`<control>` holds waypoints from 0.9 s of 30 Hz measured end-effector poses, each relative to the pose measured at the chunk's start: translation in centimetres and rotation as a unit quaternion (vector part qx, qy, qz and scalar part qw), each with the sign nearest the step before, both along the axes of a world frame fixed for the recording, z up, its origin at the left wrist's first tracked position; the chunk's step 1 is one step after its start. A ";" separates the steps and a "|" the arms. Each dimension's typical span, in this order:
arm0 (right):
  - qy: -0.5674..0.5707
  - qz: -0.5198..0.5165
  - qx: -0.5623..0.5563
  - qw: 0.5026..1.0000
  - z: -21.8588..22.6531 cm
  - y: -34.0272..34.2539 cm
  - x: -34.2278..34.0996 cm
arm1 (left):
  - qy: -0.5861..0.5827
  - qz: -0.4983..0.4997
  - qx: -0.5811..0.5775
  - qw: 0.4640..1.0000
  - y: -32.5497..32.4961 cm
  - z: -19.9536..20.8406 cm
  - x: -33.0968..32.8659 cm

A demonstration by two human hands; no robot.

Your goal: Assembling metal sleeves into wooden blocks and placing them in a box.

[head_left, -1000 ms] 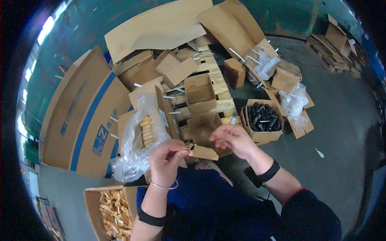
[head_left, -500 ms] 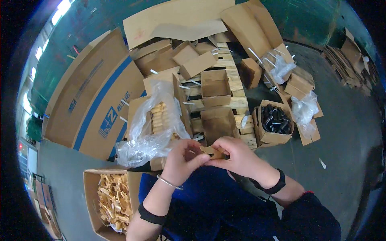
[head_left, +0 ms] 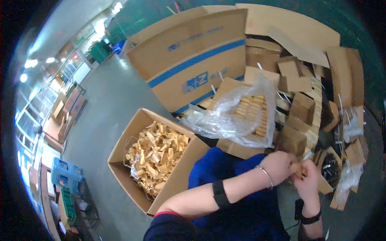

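My left hand (head_left: 279, 166) and my right hand (head_left: 307, 182) meet in front of my body, fingers pinched together. Between them is a small tan piece (head_left: 297, 171), mostly covered by the fingers; its exact kind cannot be made out. Left of my arms stands an open carton (head_left: 185, 176) heaped with loose tan pieces (head_left: 157, 154). Beyond my hands, clear plastic sheeting (head_left: 213, 124) spills from another carton, where similar tan pieces (head_left: 252, 114) lie stacked in rows.
A large cardboard panel with a blue stripe (head_left: 201, 60) stands behind. Opened brown boxes (head_left: 301, 106) sit on a wooden pallet (head_left: 315, 96). At the right, a box holds black parts (head_left: 329, 166). A blue plastic crate (head_left: 66, 172) is at far left.
The view has swung left, so my hands and the boxes appear farther right. Both hands still pinch the small tan piece, now closer together and covering more of it.
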State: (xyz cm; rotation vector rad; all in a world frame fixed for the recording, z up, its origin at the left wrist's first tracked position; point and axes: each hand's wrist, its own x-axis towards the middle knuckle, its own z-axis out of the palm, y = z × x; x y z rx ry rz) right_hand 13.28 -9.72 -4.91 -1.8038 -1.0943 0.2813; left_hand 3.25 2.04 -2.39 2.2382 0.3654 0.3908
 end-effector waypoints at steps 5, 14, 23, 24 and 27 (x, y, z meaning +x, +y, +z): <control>0.148 0.008 0.070 0.987 -1.3 0.1 0.1 | -0.074 0.035 -0.177 0.981 -0.5 -0.6 -0.5; 0.023 0.107 -0.089 0.990 2.6 0.3 1.8 | 0.021 0.035 0.000 0.999 -0.9 -0.8 -1.2; -0.155 0.108 -0.107 0.976 2.8 0.7 1.8 | -0.029 0.029 -0.002 0.999 -1.0 -0.5 -0.3; -0.071 0.078 -0.070 0.992 1.8 0.5 2.2 | -0.046 0.033 -0.020 0.998 -1.0 -0.4 -0.4; 0.197 -0.038 0.079 0.977 -0.9 0.9 1.2 | -0.106 0.075 -0.119 0.984 -0.9 -0.6 -0.3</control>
